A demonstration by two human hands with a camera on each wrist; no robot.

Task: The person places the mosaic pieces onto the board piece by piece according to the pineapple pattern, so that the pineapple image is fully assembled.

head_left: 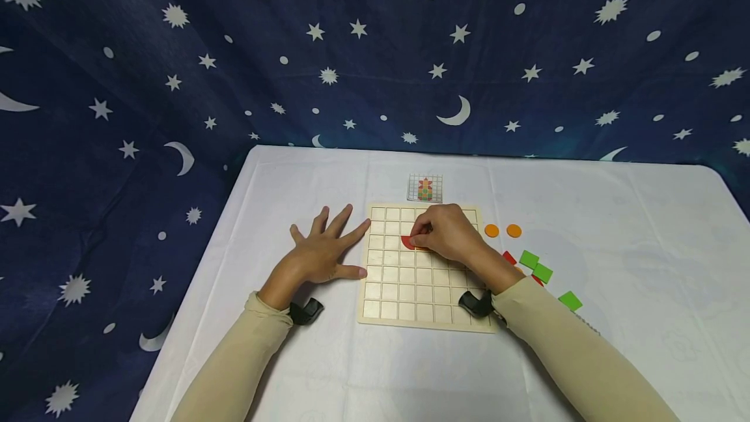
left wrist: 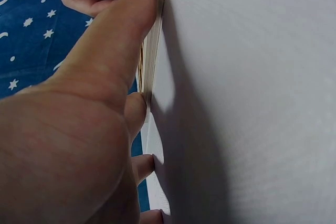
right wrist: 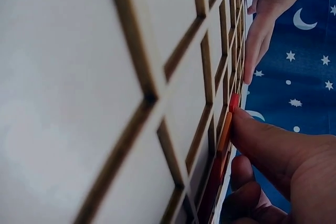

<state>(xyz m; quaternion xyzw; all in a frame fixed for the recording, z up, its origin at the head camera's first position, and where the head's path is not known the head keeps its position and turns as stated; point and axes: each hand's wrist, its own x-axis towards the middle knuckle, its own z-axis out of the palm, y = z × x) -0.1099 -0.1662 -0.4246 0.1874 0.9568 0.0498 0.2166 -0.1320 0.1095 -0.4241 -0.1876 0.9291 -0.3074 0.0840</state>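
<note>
Left hand (head_left: 319, 256), fingers wide, touches the edge of the board (head_left: 389, 292), probably steadying it. Right hand (head_left: 446, 232) pinches the red piece (head_left: 407, 243) on the board, under narrowed fingertips, likely for precise alignment.

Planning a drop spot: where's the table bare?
Bare table: right of the green tiles, beyond the left hand, and between the sleeves, nearside of the grid board. Crowded: just right of the board, with tiles and orange discs; mid-board, around the right hand.
</note>
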